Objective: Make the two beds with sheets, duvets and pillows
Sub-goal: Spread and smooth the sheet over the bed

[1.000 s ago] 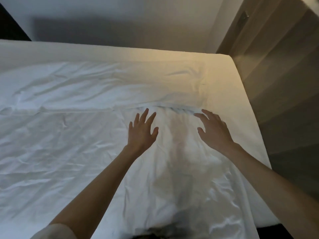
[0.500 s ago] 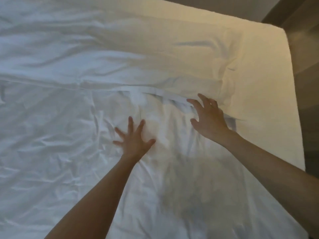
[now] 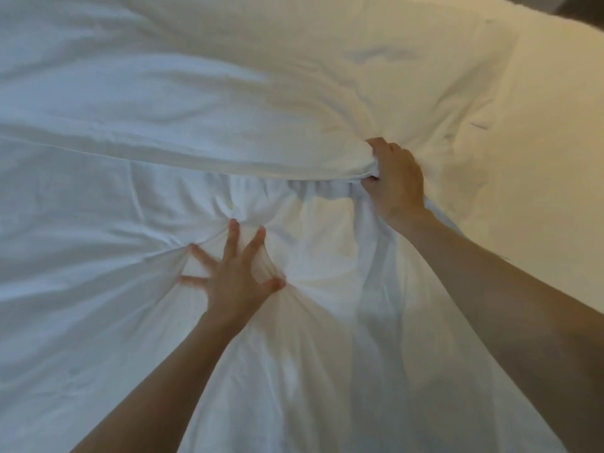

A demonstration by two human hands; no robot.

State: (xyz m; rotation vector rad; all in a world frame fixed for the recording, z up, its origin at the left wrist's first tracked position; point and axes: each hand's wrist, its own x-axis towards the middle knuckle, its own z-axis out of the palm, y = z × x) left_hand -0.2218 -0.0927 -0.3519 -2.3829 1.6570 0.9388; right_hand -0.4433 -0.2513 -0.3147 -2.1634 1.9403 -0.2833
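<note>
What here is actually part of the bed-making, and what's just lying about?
Part of the job:
- white fabric upper cover, edge gripped by the right hand
- wrinkled white lower sheet, pressed by the spread left hand
- smooth cream-lit mattress surface

Not part of it:
- only the dark strip of room, top right

We see little of the room: the bed fills nearly the whole view. Warm yellow light falls across its far right part, while the left side lies in cooler, bluish-white light. Beyond the bed's far right corner we make out a dark brownish strip; whether it is wall or floor we cannot tell.
</note>
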